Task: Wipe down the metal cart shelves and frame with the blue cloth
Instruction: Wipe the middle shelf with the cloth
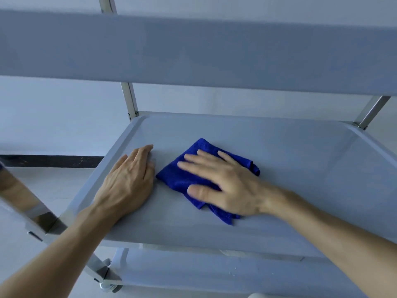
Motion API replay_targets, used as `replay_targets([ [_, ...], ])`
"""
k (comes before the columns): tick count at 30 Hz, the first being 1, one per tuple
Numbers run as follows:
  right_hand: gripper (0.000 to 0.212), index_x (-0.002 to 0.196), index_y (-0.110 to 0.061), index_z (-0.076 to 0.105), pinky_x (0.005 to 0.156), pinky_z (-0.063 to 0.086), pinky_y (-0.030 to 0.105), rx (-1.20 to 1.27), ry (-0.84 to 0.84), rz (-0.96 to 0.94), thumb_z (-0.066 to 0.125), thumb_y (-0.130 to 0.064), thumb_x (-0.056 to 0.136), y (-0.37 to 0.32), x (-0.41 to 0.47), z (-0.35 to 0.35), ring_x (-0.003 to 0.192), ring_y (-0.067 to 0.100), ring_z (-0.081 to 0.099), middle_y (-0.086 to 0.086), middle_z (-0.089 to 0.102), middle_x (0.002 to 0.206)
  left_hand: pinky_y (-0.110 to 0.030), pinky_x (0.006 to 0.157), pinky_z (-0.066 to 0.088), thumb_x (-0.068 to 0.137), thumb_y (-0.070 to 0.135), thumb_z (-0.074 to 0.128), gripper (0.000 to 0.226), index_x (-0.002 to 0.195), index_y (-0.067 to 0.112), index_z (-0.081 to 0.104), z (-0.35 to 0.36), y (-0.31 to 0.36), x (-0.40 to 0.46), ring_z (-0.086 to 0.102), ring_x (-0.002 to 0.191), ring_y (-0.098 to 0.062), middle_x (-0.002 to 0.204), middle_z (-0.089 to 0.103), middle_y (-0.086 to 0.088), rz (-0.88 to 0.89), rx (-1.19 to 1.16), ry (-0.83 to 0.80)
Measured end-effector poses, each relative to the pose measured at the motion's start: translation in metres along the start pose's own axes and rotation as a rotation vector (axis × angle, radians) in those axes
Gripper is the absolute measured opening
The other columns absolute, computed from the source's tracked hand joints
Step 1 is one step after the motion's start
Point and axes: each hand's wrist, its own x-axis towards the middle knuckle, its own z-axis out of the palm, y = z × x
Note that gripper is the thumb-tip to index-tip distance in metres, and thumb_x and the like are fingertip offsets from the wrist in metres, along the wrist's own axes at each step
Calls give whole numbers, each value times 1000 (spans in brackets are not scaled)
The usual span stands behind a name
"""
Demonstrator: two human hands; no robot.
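A folded blue cloth (176, 179) lies on the middle shelf (300, 168) of the metal cart. My right hand (223, 183) presses flat on the cloth with straight, spread fingers. My left hand (126, 181) rests flat on the bare shelf just left of the cloth, fingers together and pointing away from me. The top shelf's edge (193, 54) crosses the view above. Part of the cloth is hidden under my right palm.
Shiny upright posts stand at the back left (130, 100), back right (371, 112) and near left (25, 203). A bottom shelf (204, 274) and a caster wheel (108, 288) show below. Pale floor and a dark baseboard (49, 161) lie to the left.
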Motion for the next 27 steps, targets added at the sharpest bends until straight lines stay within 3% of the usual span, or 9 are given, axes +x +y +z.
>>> replay_targets([
  [4,41,138,-17,57,110,14,3,36,369,108,50,-31,100,31,-8,-28,140,7,38,-1,50,148,-37,112,32,102,26,36,41,142,18,43,1,-5,2,46,130,-25,148,46,-1,19,-4,29],
  [7,39,142,-12,50,102,19,4,21,329,418,46,-11,103,66,-32,-41,140,14,39,1,46,151,-40,94,45,100,20,46,34,132,20,54,-4,5,5,58,108,-28,143,51,-2,5,-62,165],
  [9,39,142,-8,48,104,23,14,11,269,553,43,-11,104,79,-47,-37,140,19,40,6,45,152,-37,89,46,98,15,50,29,125,19,60,-7,28,7,61,99,-25,136,55,-1,120,-146,273],
  [11,39,142,-4,49,109,21,18,-44,263,574,42,-14,105,84,-52,-30,142,22,38,10,43,153,-33,97,43,97,21,50,29,124,22,62,-1,61,9,58,111,-19,134,56,4,265,-204,239],
  [14,50,150,-17,42,118,17,26,-76,237,609,44,-37,103,82,-51,-26,149,17,25,0,29,162,-40,118,21,99,46,41,45,141,31,46,32,103,4,30,143,-20,156,34,7,329,-19,-28],
  [16,52,153,-29,35,119,12,27,-116,191,587,42,-42,103,79,-52,-26,152,13,16,-5,21,165,-53,120,4,97,62,28,60,151,38,23,54,112,0,8,151,-24,164,11,8,341,227,-185],
  [18,49,153,-38,30,119,8,28,-204,139,554,36,-42,104,81,-55,-25,152,11,10,-6,16,166,-59,118,-2,94,68,19,65,153,43,8,60,109,3,-1,152,-25,165,3,11,340,326,-269],
  [23,48,150,-40,35,119,12,33,-250,166,533,33,-50,103,86,-53,-23,151,8,16,-5,23,164,-56,119,-1,93,71,18,63,151,52,4,34,70,9,-4,152,-15,164,3,19,342,350,-324],
  [27,50,149,-41,35,122,13,38,-251,155,535,33,-50,100,89,-53,-21,151,10,17,-4,25,163,-55,119,6,74,84,2,83,150,51,5,-5,3,18,2,150,-12,163,6,20,134,415,-278],
])
